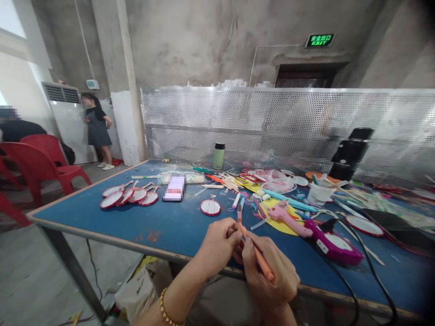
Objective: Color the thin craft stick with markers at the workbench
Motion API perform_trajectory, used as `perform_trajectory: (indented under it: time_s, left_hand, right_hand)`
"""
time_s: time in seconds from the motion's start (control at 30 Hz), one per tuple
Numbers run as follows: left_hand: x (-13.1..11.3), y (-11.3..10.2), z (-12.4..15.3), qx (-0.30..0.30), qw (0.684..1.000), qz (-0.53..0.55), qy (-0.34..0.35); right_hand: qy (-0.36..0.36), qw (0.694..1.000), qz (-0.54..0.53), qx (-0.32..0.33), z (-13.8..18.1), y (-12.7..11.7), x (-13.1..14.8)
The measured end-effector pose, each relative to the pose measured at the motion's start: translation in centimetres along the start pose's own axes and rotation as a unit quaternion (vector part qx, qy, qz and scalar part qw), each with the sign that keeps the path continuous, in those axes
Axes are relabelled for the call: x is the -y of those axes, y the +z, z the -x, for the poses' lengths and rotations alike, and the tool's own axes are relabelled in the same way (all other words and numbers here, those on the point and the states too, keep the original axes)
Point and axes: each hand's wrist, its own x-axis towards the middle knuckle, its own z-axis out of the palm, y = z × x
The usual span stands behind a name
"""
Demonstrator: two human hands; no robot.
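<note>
Near the table's front edge my right hand is closed round the handle of an orange pen-shaped tool. Its flat brownish tip points up and away from me; I cannot make out its exact kind. My left hand is closed beside the tool's upper part, thumb and fingers pinched together. Whatever sits between those fingers is hidden. A small white disc with a red rim lies flat just beyond my left hand. Past the tool's tip, a pink-capped white marker rests on the table.
On the blue table are overlapping red-rimmed discs with sticks, a phone, a green cup, a white container of tools and a corded pink-and-purple tool. A metal mesh panel stands behind. A person stands far left.
</note>
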Motion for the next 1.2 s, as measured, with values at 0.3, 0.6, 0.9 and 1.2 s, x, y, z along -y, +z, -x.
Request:
perform_trajectory:
  time_s: [0.3, 0.6, 0.9, 1.2]
  left_hand:
    - [-0.18, -0.04, 0.0, 0.004, 1.0, -0.001, -0.007]
    - [-0.37, -0.09, 0.08, -0.008, 0.999, -0.036, 0.005]
    - [-0.07, -0.01, 0.07, 0.012, 1.0, 0.011, -0.017]
    - [0.03, -0.11, 0.01, -0.008, 1.0, -0.028, 0.007]
  right_hand:
    - [0.0, 1.0, 0.019, -0.016, 0.2, -0.03, -0.05]
    - [-0.005, 1.0, 0.01, 0.0, 0.0, 0.07, -0.01]
    - [0.022, 0.999, 0.032, -0.009, 0.12, -0.1, 0.0]
    - [-0.008, 1.0, 0.016, -0.015, 0.03, 0.06, 0.0]
